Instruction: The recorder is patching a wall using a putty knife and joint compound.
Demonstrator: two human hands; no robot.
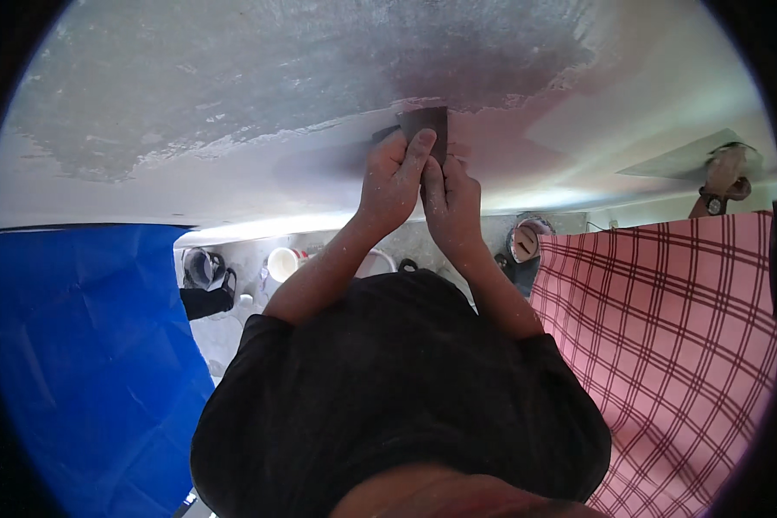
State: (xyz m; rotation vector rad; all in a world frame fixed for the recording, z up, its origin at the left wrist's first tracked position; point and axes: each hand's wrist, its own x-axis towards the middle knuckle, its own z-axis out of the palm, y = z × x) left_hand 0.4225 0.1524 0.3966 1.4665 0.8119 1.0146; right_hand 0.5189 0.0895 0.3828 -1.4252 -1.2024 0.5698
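Note:
Both of my hands are raised together against the wall point(527, 147), its grey rough patch above and a smoother pale coat below. My left hand point(390, 183) is closed round a dark flat-bladed putty knife point(432, 123), thumb lying on the blade. Right beside it, my right hand point(453, 203) is closed at the lower part of the same blade, its fingers partly behind it. Another dark edge point(386, 135) sticks out behind my left fingers; I cannot tell whether it belongs to a second tool. Pale dust specks both forearms.
A blue sheet point(86, 345) hangs at left, a pink checked cloth point(665, 319) at right. Below stand a white bucket point(282, 263), a dark bucket point(202, 269) and a smeared bucket point(525, 242). At far right another person's hand point(727, 168) works at the wall.

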